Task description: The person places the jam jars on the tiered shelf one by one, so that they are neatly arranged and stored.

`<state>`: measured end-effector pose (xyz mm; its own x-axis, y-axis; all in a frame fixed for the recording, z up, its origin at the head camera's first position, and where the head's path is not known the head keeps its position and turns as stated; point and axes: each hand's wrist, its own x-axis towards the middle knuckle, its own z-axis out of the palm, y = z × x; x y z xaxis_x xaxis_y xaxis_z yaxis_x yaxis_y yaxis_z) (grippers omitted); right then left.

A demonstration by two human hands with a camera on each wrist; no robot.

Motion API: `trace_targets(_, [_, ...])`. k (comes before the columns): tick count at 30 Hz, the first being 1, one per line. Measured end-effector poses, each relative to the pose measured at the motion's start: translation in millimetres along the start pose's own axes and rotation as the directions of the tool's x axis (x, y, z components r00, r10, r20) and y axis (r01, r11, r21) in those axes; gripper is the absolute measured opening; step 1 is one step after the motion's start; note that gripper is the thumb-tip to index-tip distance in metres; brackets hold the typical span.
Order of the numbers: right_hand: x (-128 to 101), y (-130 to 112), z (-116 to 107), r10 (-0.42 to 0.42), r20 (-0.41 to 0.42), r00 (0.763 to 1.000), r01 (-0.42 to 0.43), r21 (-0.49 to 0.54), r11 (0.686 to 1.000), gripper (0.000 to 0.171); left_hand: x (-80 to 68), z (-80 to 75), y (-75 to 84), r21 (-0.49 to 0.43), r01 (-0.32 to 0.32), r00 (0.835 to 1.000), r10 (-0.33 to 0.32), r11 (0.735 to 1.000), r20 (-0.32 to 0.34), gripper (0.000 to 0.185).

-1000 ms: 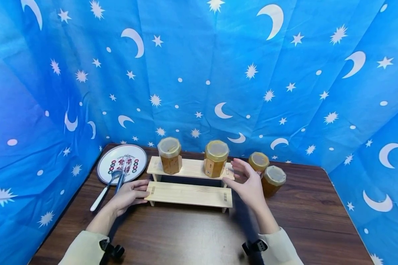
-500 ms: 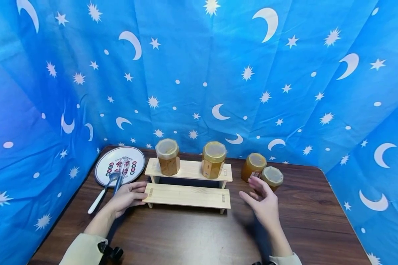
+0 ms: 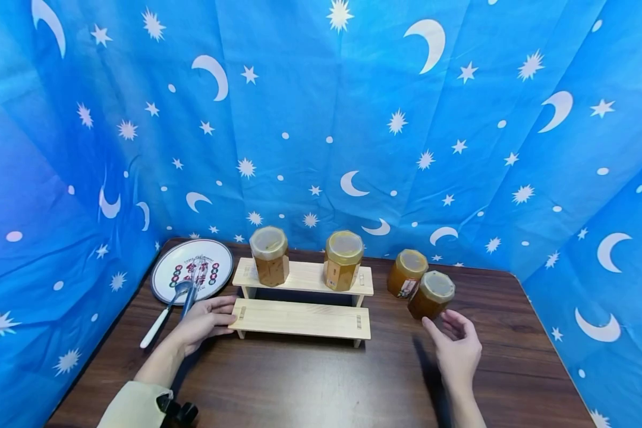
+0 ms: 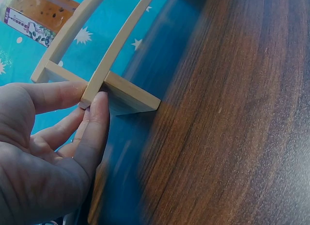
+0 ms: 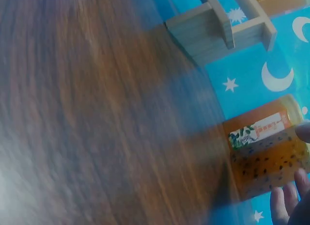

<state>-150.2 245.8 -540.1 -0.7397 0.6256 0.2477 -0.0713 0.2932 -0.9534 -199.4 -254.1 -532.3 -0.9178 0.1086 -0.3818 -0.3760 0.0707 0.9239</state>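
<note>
A two-step wooden display stand (image 3: pixel 299 317) sits mid-table. My left hand (image 3: pixel 198 325) pinches the left end of its lower board between thumb and fingers, as the left wrist view shows. Two eight-sided jars with amber contents, a left jar (image 3: pixel 270 261) and a right jar (image 3: pixel 343 264), stand on the upper board. Right of the stand are two more, a back jar (image 3: pixel 405 274) and a front jar (image 3: pixel 431 295). My right hand (image 3: pixel 456 351) is just in front of the front jar, fingers loosely bent. In the right wrist view, fingertips overlap a labelled jar (image 5: pixel 266 162) with dark specks.
A white plate (image 3: pixel 163 279) with red and green print lies at the back left. A whisk and a white-handled spoon (image 3: pixel 157 324) rest across its edge, close to my left hand. Blue cloth (image 3: pixel 299 107) with moons and stars encloses the dark wooden table (image 3: pixel 321 386).
My right hand has moved from the stand's right end, rightward and nearer the body, to the front jar. The left hand keeps its grip on the stand; the jars stay put.
</note>
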Motion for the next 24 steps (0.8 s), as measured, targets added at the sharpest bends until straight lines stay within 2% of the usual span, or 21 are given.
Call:
trace_targets(5, [7, 4, -1, 0.072, -0.006, 0.997, -0.072, -0.084, 0.994, 0.073, 0.2, 0.0, -0.1, -0.005, 0.001, 1.000, -0.001, 1.000, -0.003, 0.067])
trace_targets(11, [18, 6, -2, 0.138, 0.093, 0.986, -0.131, -0.075, 0.989, 0.100, -0.5, -0.1, -1.6, -0.001, -0.009, 1.000, 0.009, 1.000, 0.005, 0.066])
trace_targets(14, [24, 8, -1, 0.152, 0.155, 0.976, -0.137, -0.104, 0.985, 0.110, -0.4, 0.0, -1.9, 0.001, -0.012, 1.000, 0.012, 1.000, 0.002, 0.066])
trace_targets(19, [35, 12, 4, 0.149, 0.234, 0.961, -0.114, -0.156, 0.981, 0.115, 0.5, 0.2, -0.6, 0.002, -0.017, 1.000, 0.017, 1.000, -0.011, 0.065])
trace_targets(24, [42, 12, 11, 0.142, 0.256, 0.956, -0.097, -0.182, 0.979, 0.112, -0.6, 0.5, 0.5, 0.008, -0.015, 1.000, 0.016, 1.000, -0.008, 0.065])
